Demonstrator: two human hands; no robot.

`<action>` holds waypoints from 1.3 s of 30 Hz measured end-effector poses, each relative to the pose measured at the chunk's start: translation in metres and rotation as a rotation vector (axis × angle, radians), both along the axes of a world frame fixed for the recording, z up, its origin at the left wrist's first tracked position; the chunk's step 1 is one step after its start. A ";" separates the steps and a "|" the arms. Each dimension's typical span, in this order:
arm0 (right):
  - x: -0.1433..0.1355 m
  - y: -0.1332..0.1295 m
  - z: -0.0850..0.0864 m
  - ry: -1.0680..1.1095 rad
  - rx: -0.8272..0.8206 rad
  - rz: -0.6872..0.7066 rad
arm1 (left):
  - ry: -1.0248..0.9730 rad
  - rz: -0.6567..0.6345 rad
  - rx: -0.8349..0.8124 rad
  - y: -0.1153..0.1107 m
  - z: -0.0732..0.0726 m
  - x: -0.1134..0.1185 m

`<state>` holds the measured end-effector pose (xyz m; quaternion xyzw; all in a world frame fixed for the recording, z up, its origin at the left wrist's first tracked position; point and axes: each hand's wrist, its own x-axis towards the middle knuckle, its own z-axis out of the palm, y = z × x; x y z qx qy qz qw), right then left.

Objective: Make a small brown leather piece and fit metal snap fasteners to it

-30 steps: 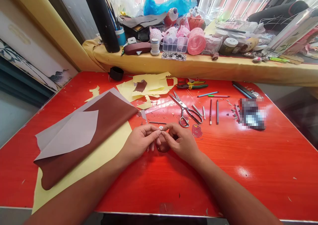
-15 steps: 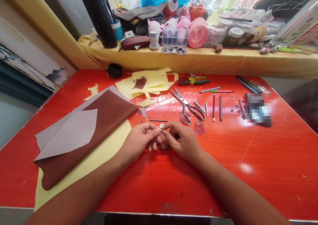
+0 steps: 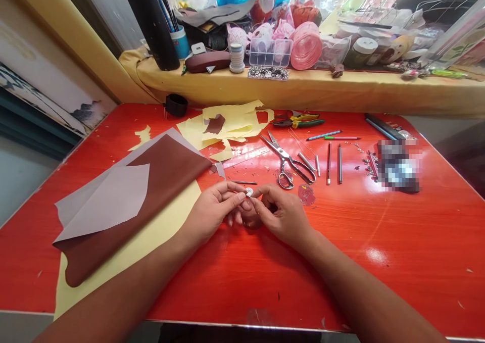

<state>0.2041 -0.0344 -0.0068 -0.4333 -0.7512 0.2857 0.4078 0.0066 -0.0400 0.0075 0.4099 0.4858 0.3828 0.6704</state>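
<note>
Above the middle of the red table, a small round whitish piece sits between the fingertips of both hands. My left hand pinches it from the left with thumb and forefinger. From the right, the thumb and forefinger of my right hand close at its edge. A dark brown item, partly hidden, shows below the fingers. Just beyond the hands lie a thin dark rod and open silver scissors.
Brown leather and yellow paper cover the left side. Pliers, pencils and small metal bits lie beyond and to the right. A cluttered ledge runs along the back.
The round piece shows more of its pale face between the fingertips. Both hands keep their pinch. The whole view has shifted slightly.
</note>
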 end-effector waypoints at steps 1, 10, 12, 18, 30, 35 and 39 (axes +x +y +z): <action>0.000 0.000 0.001 0.001 0.011 0.009 | 0.006 0.001 0.002 0.000 -0.001 0.000; 0.001 -0.001 0.003 -0.048 0.050 0.018 | 0.043 -0.013 0.058 -0.001 0.001 0.001; 0.001 -0.001 0.002 -0.062 0.035 0.011 | 0.042 -0.008 0.062 -0.002 0.002 0.001; 0.000 -0.002 0.002 -0.071 -0.002 -0.008 | 0.044 -0.021 0.074 -0.002 0.004 0.001; 0.000 -0.002 0.002 -0.043 0.019 -0.020 | 0.059 -0.028 0.071 -0.003 0.007 0.000; 0.000 -0.002 0.000 -0.041 0.026 -0.013 | 0.081 -0.034 0.111 -0.004 0.009 0.001; 0.000 -0.002 0.001 -0.046 -0.001 -0.006 | 0.124 -0.007 0.175 -0.007 0.010 0.003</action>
